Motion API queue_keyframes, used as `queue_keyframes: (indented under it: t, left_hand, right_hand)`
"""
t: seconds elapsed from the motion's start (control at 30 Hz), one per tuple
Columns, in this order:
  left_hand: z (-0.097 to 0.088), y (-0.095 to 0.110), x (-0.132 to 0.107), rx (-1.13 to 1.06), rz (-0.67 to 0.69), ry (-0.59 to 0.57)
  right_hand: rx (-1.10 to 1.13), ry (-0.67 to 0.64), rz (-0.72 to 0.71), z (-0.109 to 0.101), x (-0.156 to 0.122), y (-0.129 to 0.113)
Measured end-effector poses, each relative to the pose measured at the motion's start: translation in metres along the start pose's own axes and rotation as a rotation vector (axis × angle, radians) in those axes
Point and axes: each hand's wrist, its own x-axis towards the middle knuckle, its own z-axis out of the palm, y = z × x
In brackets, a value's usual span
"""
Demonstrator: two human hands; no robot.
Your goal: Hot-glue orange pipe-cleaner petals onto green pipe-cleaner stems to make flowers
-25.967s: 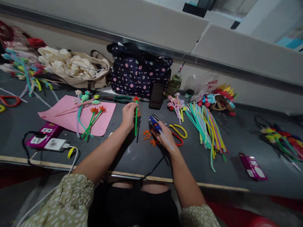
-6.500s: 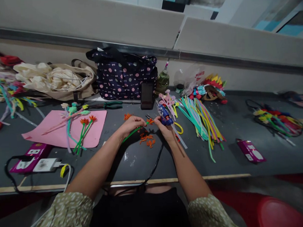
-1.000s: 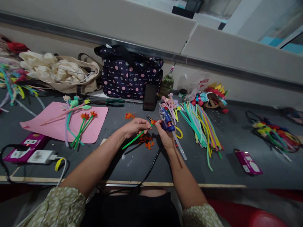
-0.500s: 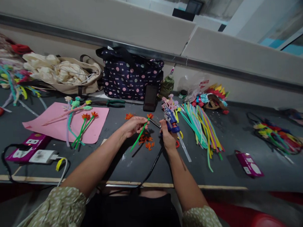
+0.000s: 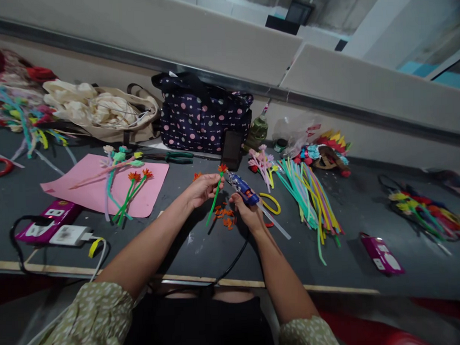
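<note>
— What is the left hand (image 5: 201, 188) doing?
— It pinches a green pipe-cleaner flower (image 5: 216, 195) by the stem, orange head up, tilted above the grey table (image 5: 350, 269).
— And the right hand (image 5: 250, 215)?
— It is wrapped around a blue glue gun (image 5: 242, 188), its nozzle just beside that orange head. Orange scraps (image 5: 226, 219) lie beneath.

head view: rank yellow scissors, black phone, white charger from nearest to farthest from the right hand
1. yellow scissors, just beside the right hand, on its right.
2. black phone, farther back on the table.
3. white charger, far left.
</note>
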Motion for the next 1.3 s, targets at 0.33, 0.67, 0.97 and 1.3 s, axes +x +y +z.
queue_keyframes:
  t: [0.33,0.67,0.97,1.3]
  left_hand:
    - [-0.002,0.000,0.000,-0.003,0.013,-0.018]
    - [-0.001,0.001,-0.002,0.013,0.017,-0.026]
    - [0.000,0.001,-0.002,0.012,0.025,-0.038]
    - [-0.001,0.001,-0.001,0.020,0.037,-0.050]
  right_hand:
    - [0.000,-0.023,0.011,0.001,0.001,-0.001]
    - [0.037,-0.019,0.024,0.002,0.001,-0.001]
    - [0.030,-0.024,0.038,0.002,0.001,0.002]
    - [0.024,-0.031,0.063,0.001,0.001,0.006]
